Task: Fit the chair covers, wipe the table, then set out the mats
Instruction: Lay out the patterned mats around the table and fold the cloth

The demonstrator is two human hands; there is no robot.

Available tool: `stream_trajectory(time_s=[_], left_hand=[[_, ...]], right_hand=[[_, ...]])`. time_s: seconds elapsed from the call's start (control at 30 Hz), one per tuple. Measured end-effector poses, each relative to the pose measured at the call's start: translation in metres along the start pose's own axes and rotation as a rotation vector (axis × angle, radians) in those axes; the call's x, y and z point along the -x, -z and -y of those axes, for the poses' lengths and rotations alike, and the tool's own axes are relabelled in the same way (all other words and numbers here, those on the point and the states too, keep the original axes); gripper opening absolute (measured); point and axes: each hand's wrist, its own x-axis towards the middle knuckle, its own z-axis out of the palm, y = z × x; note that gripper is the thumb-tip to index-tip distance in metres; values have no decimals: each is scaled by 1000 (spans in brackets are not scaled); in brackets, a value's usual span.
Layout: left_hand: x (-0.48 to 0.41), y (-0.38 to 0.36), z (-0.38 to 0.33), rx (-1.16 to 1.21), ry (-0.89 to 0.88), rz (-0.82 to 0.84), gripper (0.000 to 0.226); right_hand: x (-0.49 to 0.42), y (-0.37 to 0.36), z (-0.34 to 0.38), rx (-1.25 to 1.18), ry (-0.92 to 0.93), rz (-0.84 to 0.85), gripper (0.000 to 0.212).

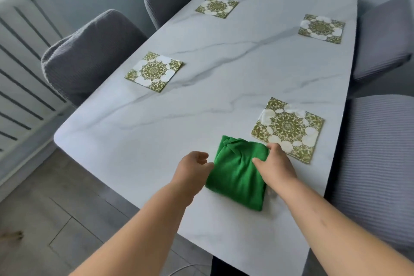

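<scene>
Though seemingly near done (chair covers (89,56) on, four mats (287,129) on surface (224,63)), green cloth (237,177) yet to clear: right hand (276,163) gripping it, left hand (192,168) at edge, hold unclear.

A home dining room: marble-look table (224,74), covered chairs (89,56), radiator (20,51)

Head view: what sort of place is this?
Probably a home dining room: a white marble-look rectangular table, grey ribbed fabric-covered chairs along both long sides, and four square green-and-white patterned mats laid out as place settings.
</scene>
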Motion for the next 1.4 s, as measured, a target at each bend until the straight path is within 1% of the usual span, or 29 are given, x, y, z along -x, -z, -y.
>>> stream_trajectory(time_s=[0.07, 0.17, 0.23, 0.3, 0.37, 0.43, 0.47, 0.5, 0.53, 0.57, 0.6, 0.63, 0.7, 0.73, 0.8, 0.87, 0.93, 1.0, 1.17, 1.23, 1.3, 1.4], left_hand=[[-18, -12, -10, -77, -74, -20, 35], [-46, -26, -23, -382, -232, -66, 33], [-64, -34, -31, -569, -288, -65, 31], [-79, -36, -38, -706, -321, -28, 26], [-91, -34, -47, -805, -372, 17, 23], [-99, -28, -59, -837, -462, -19, 26], [-103, -24, -66, -805, -498, -63, 26], [-105, -19, -72, -755, -497, -104, 27], [-106, -14, -76, -720, -446, -120, 27], [-107, -9, -78, -726, -355, -87, 27], [-106, -7, -78, -777, -246, 7, 28], [-104, -7, -74, -809, -132, 144, 33], [-94, -13, -61, -709, 40, 379, 48], [-90, -14, -56, -636, 70, 450, 47], [-86, -13, -46, -477, 82, 522, 36], [-84, -5, -44, -238, 128, 603, 27], [-90, 31, -44, -31, 142, 628, 24], [-102, 78, -41, 37, 114, 547, 21], [-141, 216, -22, -125, 10, 271, 24], [-154, 269, -12, -173, 10, 169, 23], [-165, 321, 0, -213, 12, 87, 25], [-174, 371, 9, -302, -7, -9, 28]], right_hand=[[-4, -1, 2, -13, 1, 6, 61], [-3, -1, 1, 11, 6, 20, 61], [-4, 0, -1, 21, 21, 35, 61], [-3, 0, -1, 20, 40, 50, 61], [-5, 1, -3, -3, 38, 46, 64], [-6, 1, -4, -43, 12, 37, 69], [-5, 2, -4, -63, -8, 27, 73], [-4, 3, -4, -71, -33, 18, 77], [-1, 3, -4, -65, -63, 6, 79], [1, 5, -4, -44, -103, -3, 79], [4, 5, -4, -15, -143, -3, 76], [6, 4, -3, 12, -181, 15, 70], [10, 0, 0, 18, -230, 50, 57], [11, -4, 6, -9, -251, 52, 51], [13, -11, 19, -67, -250, 24, 41], [16, -11, 33, -89, -215, -22, 39], [20, -19, 62, -112, -177, -70, 36], [24, -33, 99, -177, -151, -74, 31], [29, -101, 213, -346, -49, -13, 40], [29, -133, 256, -406, -16, 41, 43], [29, -164, 299, -418, 23, 94, 45], [26, -196, 341, -399, 59, 152, 43]])
